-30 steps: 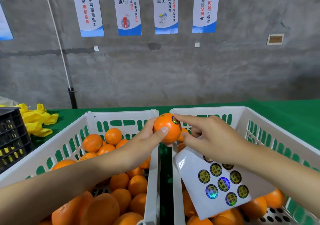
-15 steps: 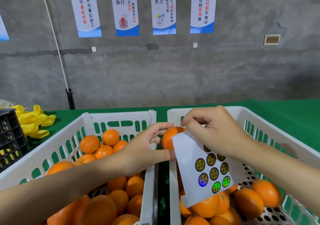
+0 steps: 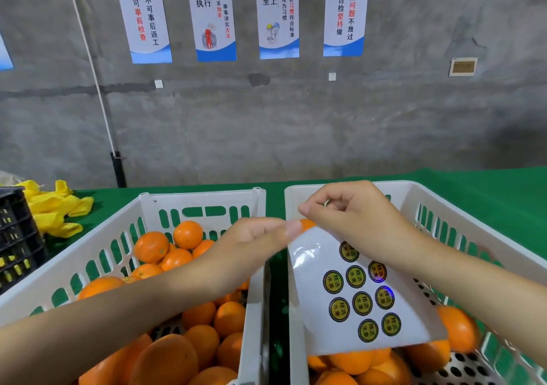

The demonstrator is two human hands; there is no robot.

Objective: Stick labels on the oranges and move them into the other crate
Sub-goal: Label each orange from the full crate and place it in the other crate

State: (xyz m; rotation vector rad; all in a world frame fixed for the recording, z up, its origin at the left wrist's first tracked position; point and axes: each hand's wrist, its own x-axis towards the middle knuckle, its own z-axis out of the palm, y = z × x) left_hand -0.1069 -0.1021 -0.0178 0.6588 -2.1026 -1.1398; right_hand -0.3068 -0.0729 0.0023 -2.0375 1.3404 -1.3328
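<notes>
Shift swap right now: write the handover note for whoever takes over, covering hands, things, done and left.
Left hand: blurred, fingers look straight, gripping nothing, over the gap between the crates.
Right hand: holds the label sheet over the right crate; nine labels show on it.
Done: several moved oranges lie in the right crate; their labels are not visible from here.
Left: the left crate holds many waiting oranges to label and move across.
</notes>
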